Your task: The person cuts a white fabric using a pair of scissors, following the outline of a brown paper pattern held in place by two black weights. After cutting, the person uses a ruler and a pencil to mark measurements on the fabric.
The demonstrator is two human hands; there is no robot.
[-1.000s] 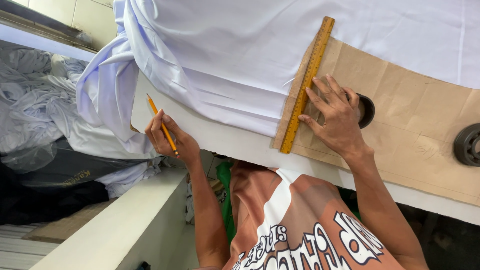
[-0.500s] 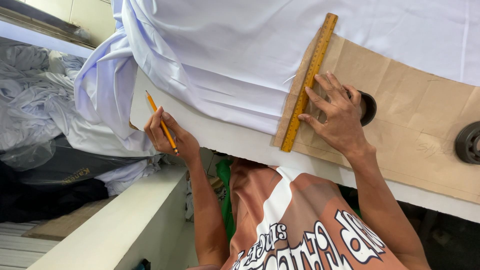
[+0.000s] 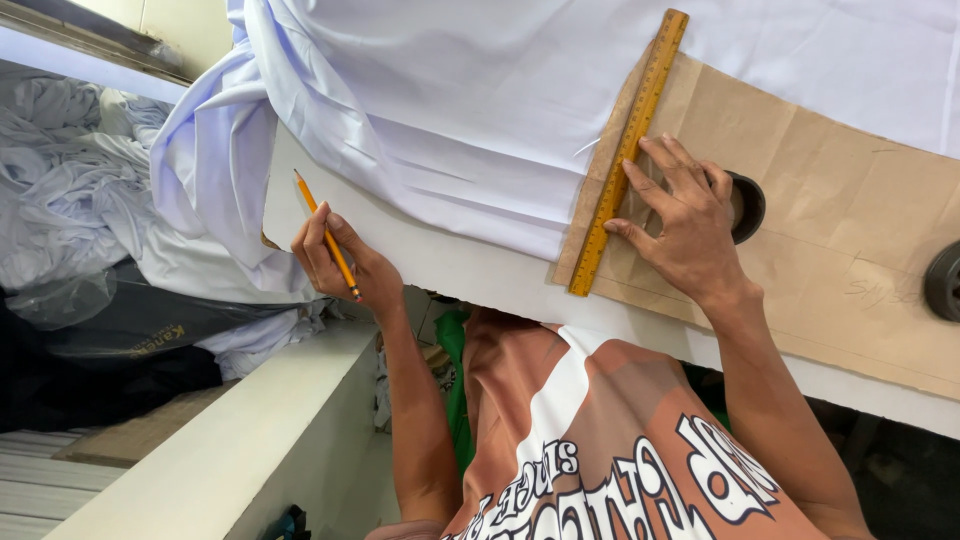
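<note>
The right hand (image 3: 690,225) is lying flat with its fingers spread on a sheet of brown pattern paper (image 3: 850,230), fingertips pressing against the long yellow wooden ruler (image 3: 628,150) that is resting along the paper's edge over white fabric (image 3: 480,100). The left hand (image 3: 345,262) is pinching a yellow pencil (image 3: 326,236) at the edge of the white table (image 3: 480,275), beside the hanging fabric.
</note>
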